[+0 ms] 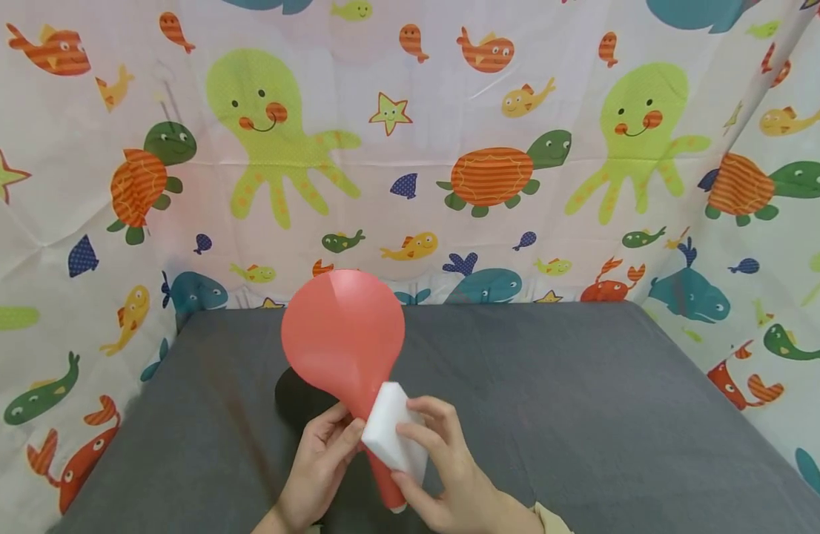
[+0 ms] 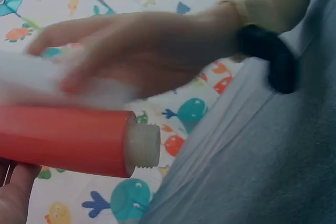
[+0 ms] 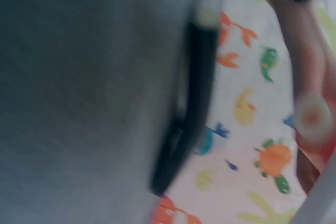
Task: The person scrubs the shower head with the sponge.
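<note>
A red club-shaped thing with a broad round head is held up in front of me, its handle slanting down toward me. In the left wrist view, the handle ends in a pale threaded neck. My left hand pinches the handle just below the head, thumb on the near side. My right hand holds a white sponge-like block between thumb and fingers, right against the handle. The block and right hand look blurred in the left wrist view. The left hand's far fingers are hidden behind the handle.
A dark grey cloth covers the table. Beneath the red thing lies a dark round-ended shape, partly hidden by it and my left hand. A white curtain printed with sea animals surrounds the back and both sides.
</note>
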The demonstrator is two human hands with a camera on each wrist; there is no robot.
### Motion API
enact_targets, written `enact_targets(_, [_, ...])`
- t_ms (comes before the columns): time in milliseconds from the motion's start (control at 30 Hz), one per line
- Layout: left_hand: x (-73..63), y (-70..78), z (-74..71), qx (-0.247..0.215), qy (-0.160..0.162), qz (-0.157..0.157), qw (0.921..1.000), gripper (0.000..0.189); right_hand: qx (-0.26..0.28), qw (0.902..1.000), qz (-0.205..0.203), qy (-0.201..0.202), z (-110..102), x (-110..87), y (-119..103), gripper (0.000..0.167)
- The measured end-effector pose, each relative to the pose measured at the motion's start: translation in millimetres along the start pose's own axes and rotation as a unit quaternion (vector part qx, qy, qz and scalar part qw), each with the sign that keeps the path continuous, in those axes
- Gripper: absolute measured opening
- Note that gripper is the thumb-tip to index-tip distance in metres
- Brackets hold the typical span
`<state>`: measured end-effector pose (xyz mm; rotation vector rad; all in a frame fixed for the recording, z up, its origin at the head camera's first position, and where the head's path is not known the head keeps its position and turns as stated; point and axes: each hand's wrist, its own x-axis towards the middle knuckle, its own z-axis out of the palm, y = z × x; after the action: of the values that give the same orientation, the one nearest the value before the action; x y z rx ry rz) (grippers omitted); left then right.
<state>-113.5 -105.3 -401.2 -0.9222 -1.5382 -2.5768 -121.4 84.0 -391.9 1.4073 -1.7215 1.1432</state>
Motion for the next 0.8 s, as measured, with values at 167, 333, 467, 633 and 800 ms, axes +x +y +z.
enact_targets(167, [2.4, 5.3, -6.8, -0.001, 0.025, 0.025, 0.9994, 0.035, 0.027, 0.9971, 0.024, -0.067, 2, -31.8, 1, 0.039])
enact_targets(333, [1.4, 4.8, -5.4, 0.016, 0.02, 0.023, 0.9994, 0.034, 0.063, 0.9926, 0.093, -0.046, 0, -24.2, -6, 0.041])
enact_targets(467, [0.0, 0.6, -0.7, 0.037, -0.006, 0.024, 0.999, 0.034, 0.136, 0.9804, 0.142, -0.004, 0, -6.2, -8, 0.048])
enact_targets(633, [-0.4, -3.6, 4.8, 0.038, -0.024, 0.033, 0.9984, 0.032, 0.193, 0.9663, 0.16, 0.058, -1, 1.9, 5, 0.051])
enact_targets(800, [-0.3, -0.9, 3.6, 0.039, -0.025, 0.036, 0.9983, 0.033, 0.18, 0.9706, 0.156, 0.036, -2, 0.0, 5, 0.053])
